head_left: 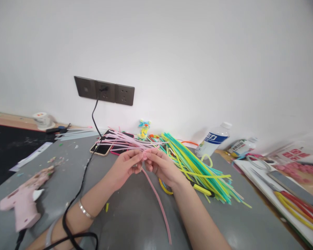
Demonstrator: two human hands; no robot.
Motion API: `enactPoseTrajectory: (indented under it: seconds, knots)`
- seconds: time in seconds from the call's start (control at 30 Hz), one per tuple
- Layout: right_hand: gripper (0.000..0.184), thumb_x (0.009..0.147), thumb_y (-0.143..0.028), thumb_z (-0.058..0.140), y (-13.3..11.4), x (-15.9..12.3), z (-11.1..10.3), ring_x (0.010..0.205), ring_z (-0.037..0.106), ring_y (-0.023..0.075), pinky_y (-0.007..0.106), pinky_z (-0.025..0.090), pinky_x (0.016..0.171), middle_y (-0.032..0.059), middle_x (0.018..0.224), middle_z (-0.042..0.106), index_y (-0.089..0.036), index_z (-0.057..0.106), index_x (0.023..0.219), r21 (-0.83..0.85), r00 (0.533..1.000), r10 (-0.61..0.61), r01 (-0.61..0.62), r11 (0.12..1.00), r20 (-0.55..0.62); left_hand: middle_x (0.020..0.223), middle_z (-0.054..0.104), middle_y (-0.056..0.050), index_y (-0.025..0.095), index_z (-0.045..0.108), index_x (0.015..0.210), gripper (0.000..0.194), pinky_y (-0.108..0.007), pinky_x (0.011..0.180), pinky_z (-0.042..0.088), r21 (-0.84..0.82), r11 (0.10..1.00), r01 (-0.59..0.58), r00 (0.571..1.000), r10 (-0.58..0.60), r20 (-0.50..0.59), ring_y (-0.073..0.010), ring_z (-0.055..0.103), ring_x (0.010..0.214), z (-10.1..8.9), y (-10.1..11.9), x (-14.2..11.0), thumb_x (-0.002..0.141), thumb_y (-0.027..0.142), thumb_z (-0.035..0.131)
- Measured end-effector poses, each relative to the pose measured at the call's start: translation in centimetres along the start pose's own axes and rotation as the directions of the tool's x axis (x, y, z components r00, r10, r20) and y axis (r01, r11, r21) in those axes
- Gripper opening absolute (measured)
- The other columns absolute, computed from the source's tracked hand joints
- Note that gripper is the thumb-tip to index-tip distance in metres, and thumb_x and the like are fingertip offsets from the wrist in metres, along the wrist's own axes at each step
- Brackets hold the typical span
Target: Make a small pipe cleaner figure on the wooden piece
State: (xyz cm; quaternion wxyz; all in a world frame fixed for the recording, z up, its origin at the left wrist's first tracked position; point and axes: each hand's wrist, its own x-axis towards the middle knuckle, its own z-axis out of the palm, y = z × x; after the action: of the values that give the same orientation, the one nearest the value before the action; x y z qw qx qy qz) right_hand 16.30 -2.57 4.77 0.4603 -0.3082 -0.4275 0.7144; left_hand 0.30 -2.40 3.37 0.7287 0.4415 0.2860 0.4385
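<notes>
Both hands meet at the middle of the desk, fingertips pinched around a pink pipe cleaner [158,200]. One end of it is bent into a small curled knot between the fingers, while the long tail hangs down toward the desk. My left hand [127,163] grips the curled part from the left side. From the right, my right hand [160,164] pinches the same curl with thumb and fingers. Just behind the hands lies a bundle of pale pink pipe cleaners [127,138]. To the right spreads a bundle of green and yellow pipe cleaners [195,166].
A pink glue gun [27,203] lies at the left. Its black cord [85,173] crosses my left forearm. Phones [101,148] rest under the pink stems. At the right stand a bottle [214,139] and scissors [294,205] on a white board. A small blue-yellow figure [144,130] is by the wall.
</notes>
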Motion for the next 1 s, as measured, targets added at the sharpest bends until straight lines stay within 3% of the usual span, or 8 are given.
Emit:
enactPoseTrajectory:
  seconds: [0.23,0.47,0.7,1.0]
  knots:
    - [0.022,0.075,-0.034,0.079,0.22,-0.15,-0.1,0.046,0.044,0.0039,0.018,0.034,0.046,-0.0055,0.057,0.051,-0.014,0.071,0.079,0.006,1.0,0.023,-0.023,1.0,-0.006,0.053,0.036,0.007,0.013,0.064,0.07,0.031,-0.02,0.049,0.026,0.008,1.0,-0.005,1.0,0.005,0.011,-0.0058,0.028,0.05,0.08,0.24,0.16,0.078,0.042,0.073]
    - [0.023,0.071,-0.032,0.082,0.42,0.13,0.09,0.047,0.045,0.0055,0.019,0.031,0.045,-0.0034,0.06,0.059,-0.017,0.069,0.081,-0.032,0.999,-0.05,0.049,0.998,-0.008,0.048,0.036,0.008,0.014,0.066,0.076,0.029,-0.02,0.049,0.03,0.039,0.996,-0.078,0.993,0.081,-0.08,-0.0062,0.033,0.046,0.15,0.13,0.22,0.078,0.043,0.073]
    - [0.025,0.073,-0.035,0.081,0.49,-0.07,0.12,0.047,0.032,0.0048,0.021,0.026,0.047,-0.0059,0.057,0.049,-0.016,0.069,0.083,0.019,1.0,-0.02,0.019,1.0,0.018,0.049,0.041,0.007,0.015,0.061,0.071,0.03,-0.02,0.049,0.03,0.051,0.996,-0.077,0.996,0.079,-0.029,-0.0058,0.034,0.047,0.23,0.22,0.09,0.081,0.041,0.071]
    - [0.02,0.077,-0.032,0.079,0.58,0.04,-0.76,0.05,0.034,0.0053,0.021,0.03,0.051,-0.0042,0.061,0.052,-0.015,0.07,0.082,0.05,0.995,0.009,-0.014,0.999,0.096,0.049,0.044,0.006,0.014,0.062,0.071,0.031,-0.021,0.05,0.029,0.082,0.994,-0.074,0.996,0.078,-0.042,-0.0064,0.035,0.047,0.24,0.09,0.01,0.077,0.042,0.074]
